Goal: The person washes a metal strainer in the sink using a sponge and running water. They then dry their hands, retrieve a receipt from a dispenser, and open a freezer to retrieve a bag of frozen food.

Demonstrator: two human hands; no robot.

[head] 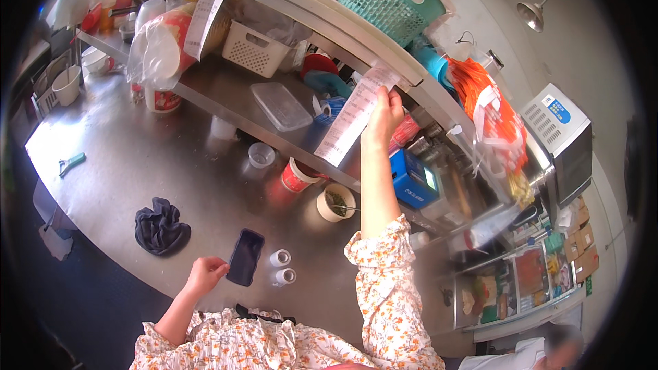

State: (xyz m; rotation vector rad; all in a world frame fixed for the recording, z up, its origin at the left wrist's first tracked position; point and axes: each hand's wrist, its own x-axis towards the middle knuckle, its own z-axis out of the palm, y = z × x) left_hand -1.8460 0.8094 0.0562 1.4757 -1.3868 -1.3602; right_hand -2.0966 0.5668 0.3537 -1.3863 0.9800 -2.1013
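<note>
My right hand (384,115) reaches up to the shelf edge, its fingers pinching the side of a long printed paper receipt (354,115) that hangs there. The slip bears rows of writing. Low on the left, my left hand (207,273) has its fingers curled together, with nothing visible in them. Its fingertips are at the left edge of a dark smartphone (245,257) lying on the steel counter (205,174); whether they touch it I cannot tell. Two small white rolls (282,267) stand right of the phone. A crumpled dark cloth (162,227) lies to its left.
Below the shelf are a bowl of chopped greens (335,202) with a spoon, a red paper cup (297,176) and a blue device (414,179). A green peeler (71,164) lies far left. Another receipt (206,18) hangs above. Another person (534,352) is at lower right.
</note>
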